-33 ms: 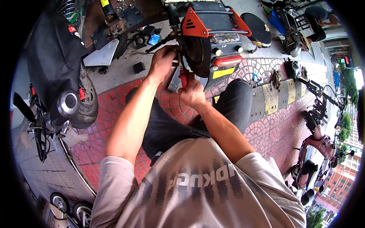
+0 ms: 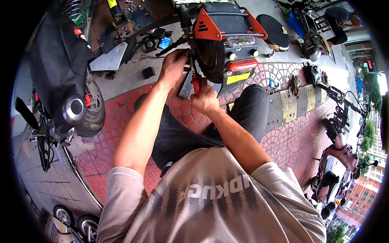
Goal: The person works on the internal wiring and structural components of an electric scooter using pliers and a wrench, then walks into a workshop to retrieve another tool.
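Observation:
My left hand (image 2: 173, 67) is closed at the left side of a small scooter's rear wheel (image 2: 208, 58), by a dark metal shaft (image 2: 192, 54); what its fingers grip is too small to make out. Just below it, my right hand (image 2: 206, 96) grips the red handle (image 2: 196, 85) of a tool pointing up at that wheel area. The scooter has a red metal rack (image 2: 206, 26), a red tail light (image 2: 242, 65) and a yellow plate (image 2: 238, 77). Under the wheel lies a grey flat piece (image 2: 186, 87), partly hidden by my hands.
A covered motorbike (image 2: 56, 69) stands at left, black parts (image 2: 148, 73) and a blue box (image 2: 165, 42) behind my left hand. A round black seat (image 2: 275, 34), rubber ramps (image 2: 288, 105) and parked scooters (image 2: 336, 158) are at right. Another person (image 2: 338, 22) crouches far back right.

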